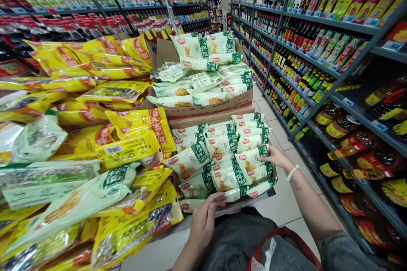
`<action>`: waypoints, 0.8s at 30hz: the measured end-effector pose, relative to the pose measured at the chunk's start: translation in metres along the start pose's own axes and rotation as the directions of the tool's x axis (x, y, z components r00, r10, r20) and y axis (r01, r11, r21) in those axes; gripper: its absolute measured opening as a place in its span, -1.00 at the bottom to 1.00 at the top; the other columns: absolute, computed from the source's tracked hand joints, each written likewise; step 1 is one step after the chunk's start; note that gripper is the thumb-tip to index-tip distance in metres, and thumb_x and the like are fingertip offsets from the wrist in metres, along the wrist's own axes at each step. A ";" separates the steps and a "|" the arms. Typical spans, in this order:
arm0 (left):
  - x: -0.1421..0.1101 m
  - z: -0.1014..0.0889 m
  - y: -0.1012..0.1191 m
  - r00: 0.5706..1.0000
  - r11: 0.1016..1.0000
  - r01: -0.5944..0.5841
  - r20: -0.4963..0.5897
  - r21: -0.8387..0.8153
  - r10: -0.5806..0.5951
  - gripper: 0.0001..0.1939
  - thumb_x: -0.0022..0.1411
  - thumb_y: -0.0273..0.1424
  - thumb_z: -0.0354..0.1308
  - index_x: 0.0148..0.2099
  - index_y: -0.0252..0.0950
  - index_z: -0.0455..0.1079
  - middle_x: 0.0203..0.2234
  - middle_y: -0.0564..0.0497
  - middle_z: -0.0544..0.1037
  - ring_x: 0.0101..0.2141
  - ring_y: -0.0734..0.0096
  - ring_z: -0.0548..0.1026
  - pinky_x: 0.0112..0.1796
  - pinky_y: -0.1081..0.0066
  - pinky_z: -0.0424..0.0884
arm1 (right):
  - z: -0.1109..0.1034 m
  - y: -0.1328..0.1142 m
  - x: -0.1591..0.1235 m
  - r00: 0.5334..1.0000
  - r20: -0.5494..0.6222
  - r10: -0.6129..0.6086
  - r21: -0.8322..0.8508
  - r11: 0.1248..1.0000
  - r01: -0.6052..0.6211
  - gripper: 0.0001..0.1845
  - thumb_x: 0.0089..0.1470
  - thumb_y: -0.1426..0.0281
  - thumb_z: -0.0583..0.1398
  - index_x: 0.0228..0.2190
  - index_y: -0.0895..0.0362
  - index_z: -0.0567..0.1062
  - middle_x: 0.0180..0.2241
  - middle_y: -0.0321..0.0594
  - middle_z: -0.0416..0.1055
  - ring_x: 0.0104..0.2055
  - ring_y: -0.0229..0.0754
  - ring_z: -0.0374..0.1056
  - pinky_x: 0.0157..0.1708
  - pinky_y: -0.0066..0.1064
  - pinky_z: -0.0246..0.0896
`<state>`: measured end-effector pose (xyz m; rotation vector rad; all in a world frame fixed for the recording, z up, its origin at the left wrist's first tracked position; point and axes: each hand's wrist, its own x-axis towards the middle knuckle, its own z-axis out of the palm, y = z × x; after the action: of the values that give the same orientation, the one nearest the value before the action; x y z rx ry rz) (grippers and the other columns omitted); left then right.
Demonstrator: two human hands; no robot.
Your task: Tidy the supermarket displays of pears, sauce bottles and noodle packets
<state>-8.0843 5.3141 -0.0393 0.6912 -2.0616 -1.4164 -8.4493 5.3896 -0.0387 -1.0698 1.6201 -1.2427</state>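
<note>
A cardboard box (219,209) in front of me holds several rows of pale green and white noodle packets with dark green ends. My right hand (277,157) is at the box's right side, its thumb and fingers closed on the end of one noodle packet (251,161). At the box's front edge rests my left hand (205,217), fingers stretched out towards the front packets (233,192). It holds nothing that I can see. Directly behind stands a second cardboard box (210,111) piled with similar packets (205,79).
Yellow noodle packets (127,150) lie heaped on the left, with a few pale green packets (79,199) on top. Shelves of bottles and sauces (305,55) run along the right. Tiled floor (286,203) shows between the boxes and those shelves. Red-capped bottles (85,25) stand behind.
</note>
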 end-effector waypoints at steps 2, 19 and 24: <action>0.002 -0.003 0.001 1.000 0.999 -0.026 0.003 0.034 0.026 -0.59 0.49 -0.18 -0.12 0.05 -0.26 0.48 -0.18 -0.10 0.68 -0.27 0.30 0.65 -0.24 0.39 0.55 | 0.001 0.002 -0.008 0.992 -0.124 -0.012 -0.131 0.991 -0.004 -0.42 -0.14 0.10 0.45 -0.14 0.16 0.51 -0.18 -0.13 0.56 -0.10 0.01 0.47 -0.01 -0.10 0.40; 0.031 0.018 -0.016 0.974 0.810 -0.208 0.192 0.548 0.121 -0.75 0.35 -0.38 0.16 0.05 -0.24 0.47 -0.02 -0.11 0.61 -0.01 0.12 0.57 0.00 0.14 0.52 | 0.055 0.010 -0.088 0.991 0.132 -0.032 -0.723 0.681 0.118 -0.75 0.10 0.41 0.37 -0.13 0.00 0.64 -0.12 -0.19 0.63 -0.04 0.01 0.51 0.03 -0.17 0.32; 0.039 0.034 -0.026 0.939 0.720 -0.120 0.314 0.684 -0.142 -0.62 0.27 -0.55 0.17 0.12 -0.23 0.43 -0.01 -0.10 0.60 -0.04 0.03 0.57 -0.02 0.06 0.51 | 0.045 0.010 -0.062 0.998 0.032 0.045 -0.737 0.676 -0.006 -0.83 0.11 0.41 0.34 -0.24 -0.06 0.70 -0.18 -0.23 0.66 -0.10 0.00 0.55 -0.07 -0.25 0.38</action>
<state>-8.1332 5.3020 -0.0680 0.7709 -2.9255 -0.7439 -8.3896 5.4370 -0.0504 -1.5302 2.1597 -0.4883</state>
